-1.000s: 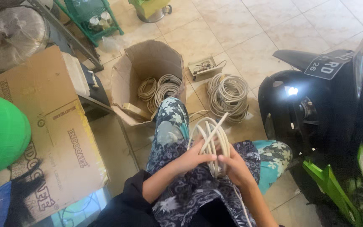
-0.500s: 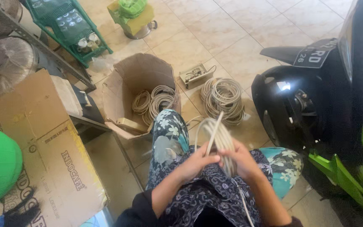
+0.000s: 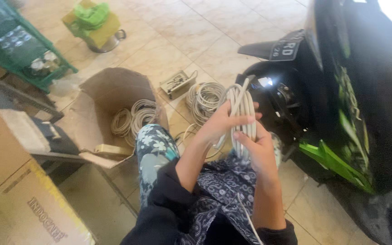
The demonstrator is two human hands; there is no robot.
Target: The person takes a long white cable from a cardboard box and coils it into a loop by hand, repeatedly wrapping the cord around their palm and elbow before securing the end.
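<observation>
Both my hands hold a coil of white cable (image 3: 242,113) upright above my lap. My left hand (image 3: 225,121) grips the coil from the left, fingers wrapped over its strands. My right hand (image 3: 256,147) clasps its lower part from below and the right. A loose white cable end (image 3: 247,213) trails down across my patterned skirt. My knee in floral fabric (image 3: 153,145) is at the lower left of the coil.
An open cardboard box (image 3: 100,97) on the tiled floor holds two cable coils (image 3: 134,117). Another coil (image 3: 203,100) and a small grey device (image 3: 176,83) lie beside it. A black and green motorbike (image 3: 341,109) stands at right; a large carton (image 3: 19,195) and green crate (image 3: 19,45) at left.
My hands have lifted the coil higher and to the right. The view has swung right, bringing the motorbike closer and pushing the green bucket out of sight.
</observation>
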